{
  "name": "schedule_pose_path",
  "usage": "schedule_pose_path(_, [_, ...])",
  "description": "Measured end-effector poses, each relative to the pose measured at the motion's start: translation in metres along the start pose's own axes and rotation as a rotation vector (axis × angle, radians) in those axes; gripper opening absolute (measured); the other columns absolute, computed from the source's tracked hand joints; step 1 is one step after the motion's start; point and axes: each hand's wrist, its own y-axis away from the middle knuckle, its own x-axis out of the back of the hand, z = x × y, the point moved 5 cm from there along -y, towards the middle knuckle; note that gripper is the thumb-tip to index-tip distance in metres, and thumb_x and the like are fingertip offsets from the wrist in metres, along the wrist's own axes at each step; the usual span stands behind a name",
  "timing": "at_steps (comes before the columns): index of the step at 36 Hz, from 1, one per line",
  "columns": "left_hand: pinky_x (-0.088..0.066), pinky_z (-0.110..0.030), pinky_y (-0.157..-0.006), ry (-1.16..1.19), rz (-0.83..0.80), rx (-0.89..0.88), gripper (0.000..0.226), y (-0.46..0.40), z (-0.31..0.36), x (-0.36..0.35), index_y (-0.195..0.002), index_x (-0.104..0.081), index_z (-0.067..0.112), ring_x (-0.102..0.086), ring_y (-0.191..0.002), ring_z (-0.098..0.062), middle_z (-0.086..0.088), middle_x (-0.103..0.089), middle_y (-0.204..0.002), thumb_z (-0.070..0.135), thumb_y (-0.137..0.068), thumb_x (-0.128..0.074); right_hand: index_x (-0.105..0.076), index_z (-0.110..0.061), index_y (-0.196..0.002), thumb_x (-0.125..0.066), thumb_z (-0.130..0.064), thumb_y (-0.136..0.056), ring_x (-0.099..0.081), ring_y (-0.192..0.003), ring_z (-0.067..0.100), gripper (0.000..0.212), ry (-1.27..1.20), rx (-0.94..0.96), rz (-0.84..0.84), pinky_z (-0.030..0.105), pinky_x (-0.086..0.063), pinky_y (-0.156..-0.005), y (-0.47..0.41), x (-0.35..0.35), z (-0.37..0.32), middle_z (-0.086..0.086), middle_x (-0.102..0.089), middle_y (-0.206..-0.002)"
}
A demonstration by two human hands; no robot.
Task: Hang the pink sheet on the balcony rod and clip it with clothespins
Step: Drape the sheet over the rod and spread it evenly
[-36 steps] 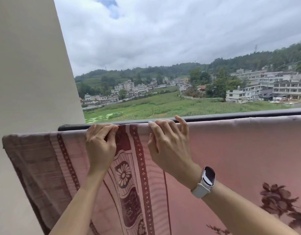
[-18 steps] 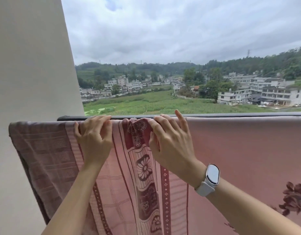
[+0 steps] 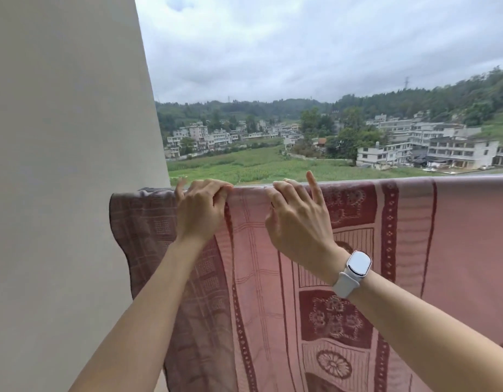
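The pink sheet [image 3: 456, 236], with dark red flower borders, hangs draped over the balcony rod, which it covers from the wall to the right edge of view. My left hand [image 3: 198, 213] grips the sheet's top fold near its left end, fingers curled over the rod. My right hand [image 3: 298, 219], with a white watch on the wrist, pinches the top fold a little to the right, index finger raised. The sheet's left corner [image 3: 140, 222] sags by the wall. No clothespin is visible.
A pale wall [image 3: 69, 165] stands close on the left, touching the sheet's corner. Beyond the rod is open air, with green fields [image 3: 244, 165], white buildings [image 3: 459, 148] and wooded hills under a cloudy sky.
Both hands have slid the sheet to the right along the rod. The bunched flower border between them is now flat and lies right of my right hand. The view has shifted left.
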Motion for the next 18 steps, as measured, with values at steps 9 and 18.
schedule_pose_path(9, [-0.004, -0.059, -0.107, -0.144, -0.102, -0.03, 0.036, 0.02, -0.105, 0.038, -0.12, -0.054, 0.026, -0.046, -0.123, -0.021, 0.004, -0.058, -0.124, 0.037, -0.09, -0.04, -0.057, -0.011, -0.115, -0.033, -0.026, -0.079, -0.055, -0.111, 0.027, 0.045, -0.017, 0.01, -0.026, 0.048, -0.029, -0.108, -0.022, -0.037, -0.067, 0.01, -0.061, -0.117])
schedule_pose_path(18, [-0.044, -0.023, -0.093, 0.259, -0.03, 0.194, 0.027, 0.017, -0.178, 0.075, -0.111, -0.065, 0.017, -0.058, -0.099, -0.009, 0.0, -0.065, -0.108, 0.017, -0.084, -0.065, -0.055, -0.01, -0.117, -0.046, -0.023, -0.08, -0.056, -0.109, 0.027, 0.041, 0.007, 0.039, -0.028, 0.051, -0.026, -0.109, -0.042, -0.069, -0.109, 0.009, -0.062, -0.115])
